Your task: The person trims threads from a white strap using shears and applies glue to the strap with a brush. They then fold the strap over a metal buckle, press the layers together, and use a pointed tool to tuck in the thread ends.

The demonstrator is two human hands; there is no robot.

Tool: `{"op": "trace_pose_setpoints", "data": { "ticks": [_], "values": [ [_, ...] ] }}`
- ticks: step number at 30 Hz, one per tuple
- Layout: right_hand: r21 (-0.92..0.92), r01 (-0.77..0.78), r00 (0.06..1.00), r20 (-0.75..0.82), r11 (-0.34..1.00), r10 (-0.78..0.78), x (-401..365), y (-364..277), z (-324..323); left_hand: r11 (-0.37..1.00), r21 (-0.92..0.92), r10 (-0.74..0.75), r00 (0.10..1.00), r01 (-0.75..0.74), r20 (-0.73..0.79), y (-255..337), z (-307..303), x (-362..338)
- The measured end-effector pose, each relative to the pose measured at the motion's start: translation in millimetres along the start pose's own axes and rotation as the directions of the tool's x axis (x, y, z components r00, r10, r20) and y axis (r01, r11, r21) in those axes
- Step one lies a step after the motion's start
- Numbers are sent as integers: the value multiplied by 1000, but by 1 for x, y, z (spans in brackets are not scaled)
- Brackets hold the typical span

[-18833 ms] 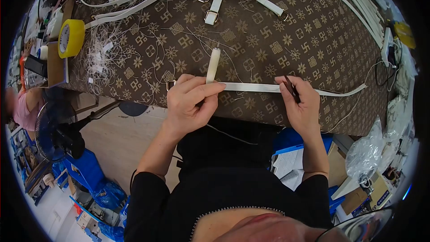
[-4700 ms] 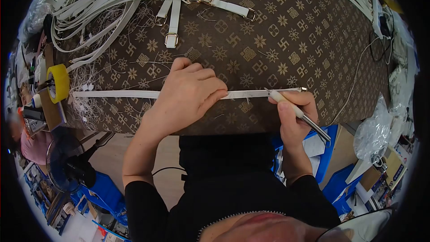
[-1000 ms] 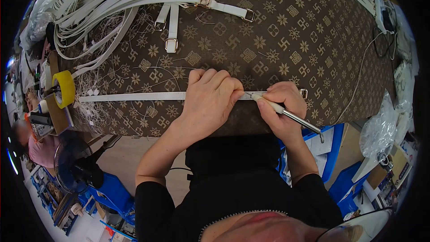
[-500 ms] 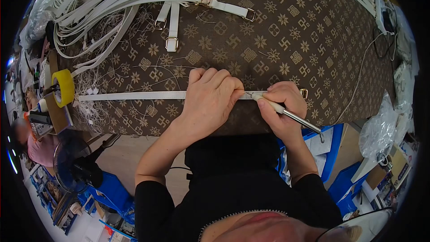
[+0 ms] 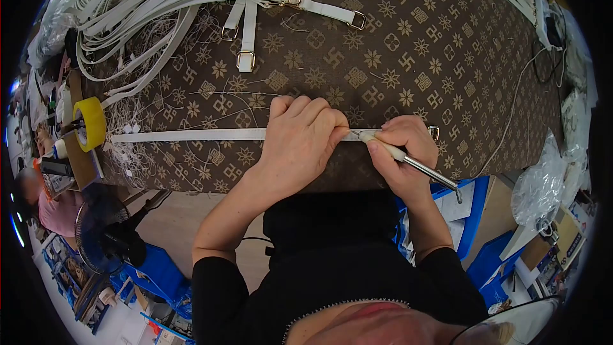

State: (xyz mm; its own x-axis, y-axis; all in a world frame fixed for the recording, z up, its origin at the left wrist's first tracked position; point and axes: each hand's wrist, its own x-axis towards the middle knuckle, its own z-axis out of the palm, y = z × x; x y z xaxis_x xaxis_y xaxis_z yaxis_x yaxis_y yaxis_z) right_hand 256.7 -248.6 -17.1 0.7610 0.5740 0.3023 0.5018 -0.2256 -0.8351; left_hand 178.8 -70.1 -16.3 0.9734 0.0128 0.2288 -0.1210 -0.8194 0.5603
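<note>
A narrow white strap (image 5: 191,135) lies straight across the brown patterned cloth, with a gold buckle (image 5: 433,133) at its right end. My left hand (image 5: 300,137) is closed over the strap's middle, thumb and forefinger pinched at its edge. My right hand (image 5: 408,153) grips a pen-like tool (image 5: 418,165) with a white handle and a metal shaft. The tool's tip meets the strap right beside my left fingertips; what lies between those fingertips is too small to tell.
Many white straps (image 5: 140,0) with buckles (image 5: 246,61) are heaped at the upper left. Yellow tape (image 5: 89,124), loose threads (image 5: 131,160) and a fan (image 5: 105,230) are on the left. Another person (image 5: 57,211) is at far left. Plastic bags (image 5: 539,185) hang right.
</note>
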Motion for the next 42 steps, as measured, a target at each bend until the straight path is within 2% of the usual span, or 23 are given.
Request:
{"op": "trace_pose_setpoints", "data": {
  "ticks": [6, 8, 10, 11, 12, 13, 14, 18, 24, 42],
  "values": [
    [44, -14, 1000, -2, 999, 14, -1, 1, -1, 998, -60, -17, 1000, 17, -8, -2, -3, 0],
    [79, -28, 999, -13, 996, 29, -2, 2, -1, 947, -289, -151, 988, 139, -22, -5, -11, -1],
    [117, -33, 999, -19, 993, 35, -3, 2, -2, 774, -537, -477, 867, 337, -144, -5, -15, -5],
    [118, -34, 999, -21, 992, 36, -3, 3, -3, 705, -588, -567, 813, 397, -131, -2, -23, -6],
    [122, -41, 999, -15, 992, 44, -4, 3, -3, 706, -587, -566, 814, 397, -130, -1, -29, -3],
    [128, -49, 999, -9, 991, 51, -4, 3, -4, 879, -359, -370, 924, 313, -101, 1, -34, 0],
    [131, -51, 999, -6, 990, 53, -5, 3, -4, 978, -118, -174, 985, 172, -14, 2, -37, 0],
    [133, -46, 999, -17, 990, 49, -6, 6, -3, 995, -8, -99, 995, 99, 4, 13, -15, -1],
    [118, -46, 999, -7, 992, 47, -4, 4, -3, 999, 46, -13, 998, 16, -66, 7, -1, -9],
    [22, -32, 997, 64, 999, 31, 2, -2, -1, 998, -42, -50, 995, 47, -91, 4, -3, -11]
  ]
}}
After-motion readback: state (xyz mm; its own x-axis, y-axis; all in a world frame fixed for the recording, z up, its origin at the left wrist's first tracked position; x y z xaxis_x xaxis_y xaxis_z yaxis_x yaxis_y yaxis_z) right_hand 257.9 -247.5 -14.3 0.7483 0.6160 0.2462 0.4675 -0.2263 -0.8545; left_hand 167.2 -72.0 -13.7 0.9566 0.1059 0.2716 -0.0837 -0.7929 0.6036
